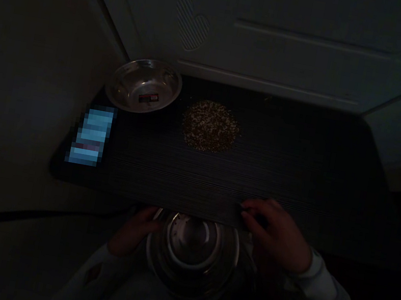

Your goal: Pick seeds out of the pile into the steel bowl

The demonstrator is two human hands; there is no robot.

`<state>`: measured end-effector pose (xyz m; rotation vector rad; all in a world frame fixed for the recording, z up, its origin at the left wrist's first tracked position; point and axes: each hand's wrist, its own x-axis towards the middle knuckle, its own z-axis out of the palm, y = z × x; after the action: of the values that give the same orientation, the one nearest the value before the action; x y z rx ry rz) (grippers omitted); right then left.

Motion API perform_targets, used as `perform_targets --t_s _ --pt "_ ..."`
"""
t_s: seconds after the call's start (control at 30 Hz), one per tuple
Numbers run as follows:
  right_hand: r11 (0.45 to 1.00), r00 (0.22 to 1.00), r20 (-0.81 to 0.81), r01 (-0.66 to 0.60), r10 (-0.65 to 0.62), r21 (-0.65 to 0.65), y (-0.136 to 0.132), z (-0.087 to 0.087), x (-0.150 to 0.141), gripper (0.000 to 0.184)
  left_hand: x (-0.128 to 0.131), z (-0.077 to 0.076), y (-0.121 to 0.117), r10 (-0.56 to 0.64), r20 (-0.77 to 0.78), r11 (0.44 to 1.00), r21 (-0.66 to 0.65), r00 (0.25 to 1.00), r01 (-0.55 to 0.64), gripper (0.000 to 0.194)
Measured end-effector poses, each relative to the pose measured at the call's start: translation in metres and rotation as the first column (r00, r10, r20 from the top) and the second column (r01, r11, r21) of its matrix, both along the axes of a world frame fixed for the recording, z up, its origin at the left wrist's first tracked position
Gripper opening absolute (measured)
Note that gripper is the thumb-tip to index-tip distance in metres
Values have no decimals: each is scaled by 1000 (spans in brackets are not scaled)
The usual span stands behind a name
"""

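Below the table's near edge, my left hand [135,231] grips the left rim of a metal bowl [227,273] in my lap. Inside that bowl sits a smaller round metal bowl [173,241]. My right hand [275,230] is over the near edge of the table, its thumb and forefinger pinched together; what lies between them is too dark to make out. Farther back on the tabletop is a round, flat pile of mixed light and brown grains or seeds [210,126], apart from both hands.
A wide metal bowl [146,81] with a label inside stands at the back left of the dark table [300,157]. A lit, blurred phone-like screen [90,136] lies at the left edge. Pale panelled doors [279,55] rise behind. A dark strap or cord [37,214] runs at lower left.
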<state>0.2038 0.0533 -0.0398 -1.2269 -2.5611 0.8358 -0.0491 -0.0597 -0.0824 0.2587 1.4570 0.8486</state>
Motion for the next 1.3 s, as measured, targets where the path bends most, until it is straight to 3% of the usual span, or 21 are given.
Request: perform_targets --t_s 0.23,0.37,0.5,0.6,0.7,1.03,1.3 --pt "988 987 -29 -155 155 5 5 4 -10 17 0 0 -4 9 47 999 43 999 -11 50" --pt "984 982 -74 -174 171 -35 5 4 -12 18 0 0 -5 9 42 999 45 999 -11 51" --pt "990 988 -154 5 -28 -144 14 2 -7 21 -2 -4 -6 -4 58 998 58 998 1 51" --pt "970 957 -183 199 -223 -139 24 -3 -3 23 -3 -4 -6 0 52 999 46 999 -3 50" --pt "960 946 -176 256 -273 -110 30 -6 -3 24 -1 0 -5 9 43 999 32 999 -10 48" --pt "996 995 -58 79 -77 41 20 -3 -17 21 1 1 -6 29 73 999 21 997 -30 50" --pt "995 993 -70 -99 99 0 13 2 -25 20 1 5 -6 22 74 1000 17 997 -23 50"
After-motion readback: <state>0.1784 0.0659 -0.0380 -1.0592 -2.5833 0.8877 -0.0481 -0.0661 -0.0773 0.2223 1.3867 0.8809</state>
